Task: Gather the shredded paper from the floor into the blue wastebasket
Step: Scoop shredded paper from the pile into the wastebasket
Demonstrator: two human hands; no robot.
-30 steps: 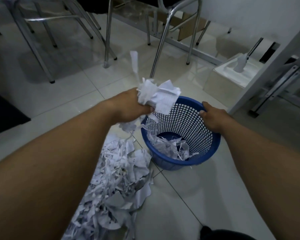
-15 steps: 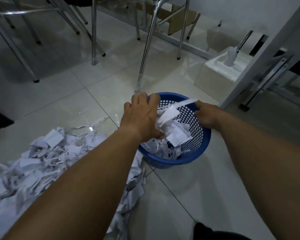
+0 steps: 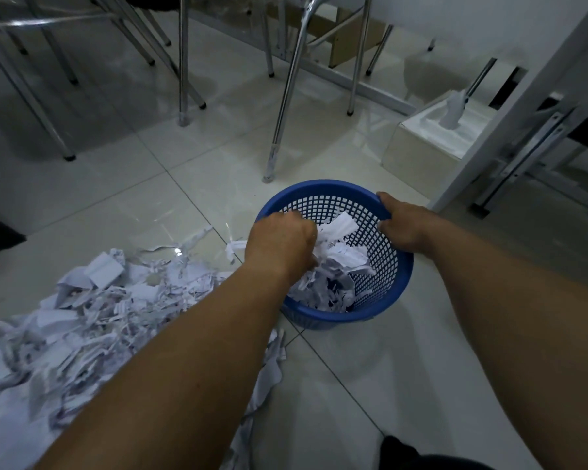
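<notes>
The blue wastebasket [image 3: 348, 316] stands on the tiled floor, partly filled with shredded paper [image 3: 342, 264]. My left hand [image 3: 279, 244] is down inside its left side, fingers curled into the paper there; the fingertips are hidden. My right hand [image 3: 404, 225] grips the basket's far right rim. A large pile of shredded paper [image 3: 92, 310] lies on the floor to the left of the basket, partly under my left forearm. A few strips [image 3: 235, 247] lie just beside the rim.
Metal chair legs [image 3: 279, 130] stand just behind the basket, with more at the back left. A white tissue box [image 3: 431, 137] sits at the back right beside a slanted white table leg [image 3: 523, 106]. A dark object [image 3: 421, 459] is at the bottom edge.
My left hand carried a handful of paper over the rim, dropped into the basket and now digs into the paper. The right hand stayed on the rim.
</notes>
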